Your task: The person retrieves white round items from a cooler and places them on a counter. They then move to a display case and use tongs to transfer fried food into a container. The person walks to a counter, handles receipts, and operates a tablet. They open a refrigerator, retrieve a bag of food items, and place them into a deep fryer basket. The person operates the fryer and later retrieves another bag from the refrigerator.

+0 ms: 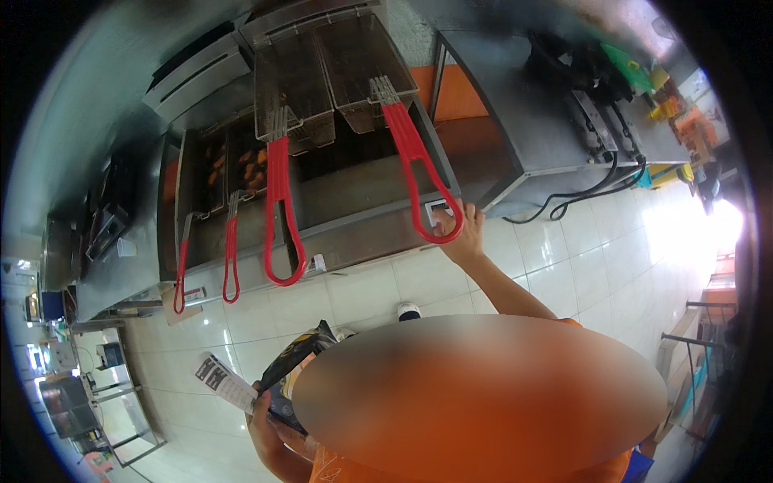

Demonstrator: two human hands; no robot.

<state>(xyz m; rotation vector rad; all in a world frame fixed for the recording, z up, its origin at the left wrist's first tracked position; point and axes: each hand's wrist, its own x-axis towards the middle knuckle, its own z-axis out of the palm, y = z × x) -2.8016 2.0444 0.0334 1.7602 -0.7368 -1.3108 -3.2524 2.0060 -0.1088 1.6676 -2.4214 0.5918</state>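
My right hand is at the right front corner of a steel deep fryer, with its fingertips at a small white-framed control panel. The red loop handle of the right fryer basket passes in front of this hand and partly hides the fingers. In my left hand, low on the left, are a printed paper slip and a dark plastic bag. A second raised wire basket also has a red handle. Brown pieces of food lie in a lower basket at the left.
A steel table stands to the right, with black cables hanging from its edge. At the left is another steel counter holding a small clear cup. White floor tiles run below the fryer; a shoe shows there.
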